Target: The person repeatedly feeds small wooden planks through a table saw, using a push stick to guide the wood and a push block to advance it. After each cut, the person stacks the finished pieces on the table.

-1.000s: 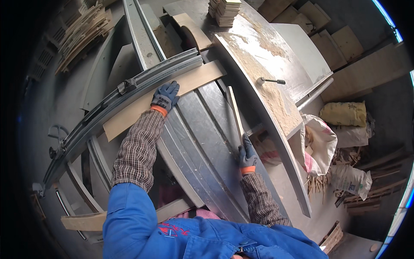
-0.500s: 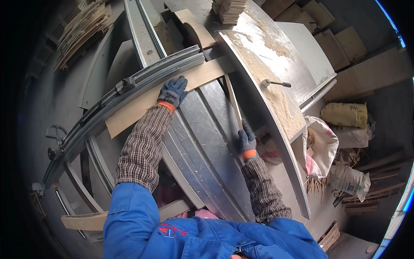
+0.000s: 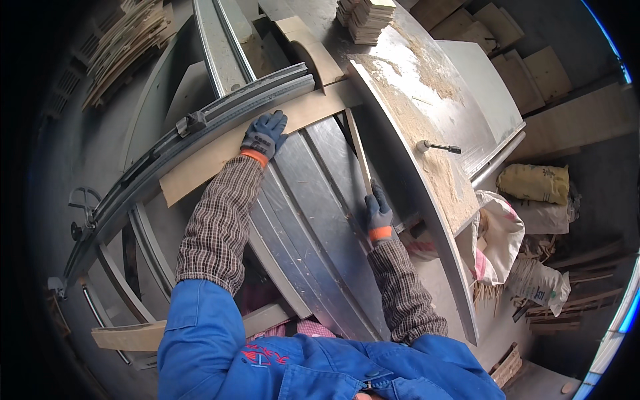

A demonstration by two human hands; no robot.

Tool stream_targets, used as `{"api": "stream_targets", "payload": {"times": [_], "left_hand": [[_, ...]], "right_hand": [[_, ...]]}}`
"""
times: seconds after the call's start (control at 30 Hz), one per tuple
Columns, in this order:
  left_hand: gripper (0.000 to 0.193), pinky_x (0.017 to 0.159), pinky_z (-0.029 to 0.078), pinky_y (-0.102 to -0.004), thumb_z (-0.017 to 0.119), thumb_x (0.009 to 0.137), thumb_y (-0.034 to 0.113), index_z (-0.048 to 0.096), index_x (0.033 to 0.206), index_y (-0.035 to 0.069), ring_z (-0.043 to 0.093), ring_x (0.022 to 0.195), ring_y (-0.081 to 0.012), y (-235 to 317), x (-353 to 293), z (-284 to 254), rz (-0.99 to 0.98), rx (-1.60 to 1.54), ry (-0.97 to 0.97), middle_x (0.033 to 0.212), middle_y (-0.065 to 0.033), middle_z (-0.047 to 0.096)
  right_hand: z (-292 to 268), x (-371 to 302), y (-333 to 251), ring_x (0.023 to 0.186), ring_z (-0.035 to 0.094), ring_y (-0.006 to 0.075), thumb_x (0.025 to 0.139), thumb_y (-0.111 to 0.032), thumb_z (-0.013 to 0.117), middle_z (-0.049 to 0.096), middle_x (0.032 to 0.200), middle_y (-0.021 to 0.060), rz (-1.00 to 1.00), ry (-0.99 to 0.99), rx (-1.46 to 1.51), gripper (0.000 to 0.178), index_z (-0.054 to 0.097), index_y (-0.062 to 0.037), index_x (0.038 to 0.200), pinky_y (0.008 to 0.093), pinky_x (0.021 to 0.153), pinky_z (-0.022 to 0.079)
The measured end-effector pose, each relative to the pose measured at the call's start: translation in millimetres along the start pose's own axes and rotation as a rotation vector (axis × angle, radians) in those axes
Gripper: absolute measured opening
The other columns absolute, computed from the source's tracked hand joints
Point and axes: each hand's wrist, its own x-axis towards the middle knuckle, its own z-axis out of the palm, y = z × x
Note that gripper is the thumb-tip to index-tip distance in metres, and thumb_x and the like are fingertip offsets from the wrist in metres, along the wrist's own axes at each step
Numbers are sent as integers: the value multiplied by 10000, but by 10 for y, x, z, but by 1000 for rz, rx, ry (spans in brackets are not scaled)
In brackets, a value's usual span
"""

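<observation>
A long pale wooden board (image 3: pixel 207 160) lies across the grooved metal saw table (image 3: pixel 310 200), along a grey metal fence (image 3: pixel 233 110). On its upper face, near the fence, rests my gloved left hand (image 3: pixel 264 135). Its fingers lie stretched over the wood, with the thumb apart toward the near edge. Lower right, my gloved right hand (image 3: pixel 379 212) is closed around the near end of a thin wooden stick (image 3: pixel 358 150). The stick's far end reaches the board's near edge, beside a dark gap in the table. Fingertips of the right hand are partly hidden.
A sawdust-covered panel (image 3: pixel 443 183) with a black-handled lever (image 3: pixel 440 148) stands to the right. Behind the board is a curved wooden piece (image 3: pixel 313 50). Stacked wood pieces (image 3: pixel 369 23) sit at the far side. Sacks (image 3: pixel 497 233) and scrap wood lie on the right floor.
The view has shifted slightly. My left hand and the board sit a little farther up and left in the picture; my right hand still holds the stick near the same place.
</observation>
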Motion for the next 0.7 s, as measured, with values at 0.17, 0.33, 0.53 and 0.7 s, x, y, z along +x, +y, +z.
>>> {"api": "stream_targets", "payload": {"times": [0.17, 0.33, 0.53, 0.7], "left_hand": [[544, 1093, 395, -432, 684, 875, 299, 577, 1360, 76, 510, 1261, -318, -243, 163, 84, 22, -92, 70, 1444, -130, 535], [541, 1092, 394, -434, 685, 875, 292, 577, 1358, 74, 511, 1259, -321, -456, 290, 174, 7, -86, 53, 1446, -127, 534], [545, 1127, 372, -419, 679, 876, 293, 571, 1371, 90, 483, 1298, -312, -503, 418, 171, -39, -137, 25, 1465, -113, 520], [579, 1148, 344, -414, 652, 898, 355, 535, 1416, 124, 451, 1341, -287, -423, 351, 57, -23, -122, -3, 1514, -81, 472]], "right_hand": [[198, 182, -39, 1166, 595, 133, 970, -170, 561, 649, 1323, 74, 40, 6, 40, 474, 550, -137, 1443, 271, 997, 455], [391, 395, -119, 1187, 598, 153, 973, -183, 560, 646, 1329, 102, 14, -4, -21, 473, 547, -141, 1445, 280, 1002, 453], [451, 455, -171, 1219, 607, 234, 976, -170, 543, 617, 1363, 167, -269, 29, -215, 486, 516, -101, 1457, 321, 1023, 457], [157, -156, -65, 1035, 691, 318, 935, -127, 593, 689, 1157, 216, -525, 189, -519, 498, 550, -131, 1431, 385, 888, 531]]}}
